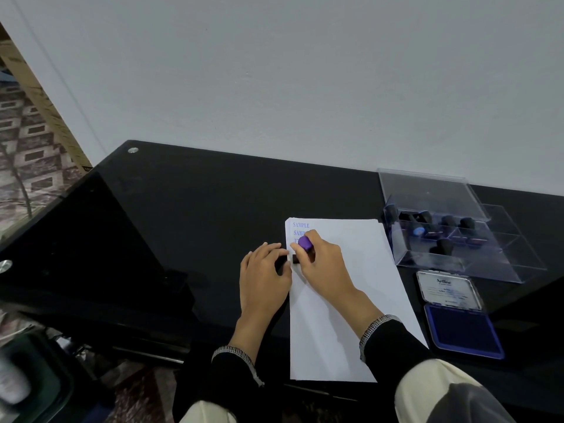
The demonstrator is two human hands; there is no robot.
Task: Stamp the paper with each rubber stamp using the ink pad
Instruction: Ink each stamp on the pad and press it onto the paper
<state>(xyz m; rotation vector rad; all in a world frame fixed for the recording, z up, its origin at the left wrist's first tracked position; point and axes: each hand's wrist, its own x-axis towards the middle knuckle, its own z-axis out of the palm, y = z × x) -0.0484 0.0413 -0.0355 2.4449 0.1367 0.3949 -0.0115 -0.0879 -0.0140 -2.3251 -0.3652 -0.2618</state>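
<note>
My right hand [320,264] covers most of the stamp [305,244]; only its purple cap and a dark bit of its base show, so I cannot tell whether the base touches the paper [345,300]. My fingers also hide the ends of the second and third blue prints [300,232], and the third is unreadable. My left hand [264,277] hides the paper's left edge beneath it. The stamps in the clear box [451,236] are dark shapes, too small to count surely. The lid label of the ink pad [457,312] is too small to read beyond its brand. Bottom left, a dark object [27,383] is blurred and cropped.
</note>
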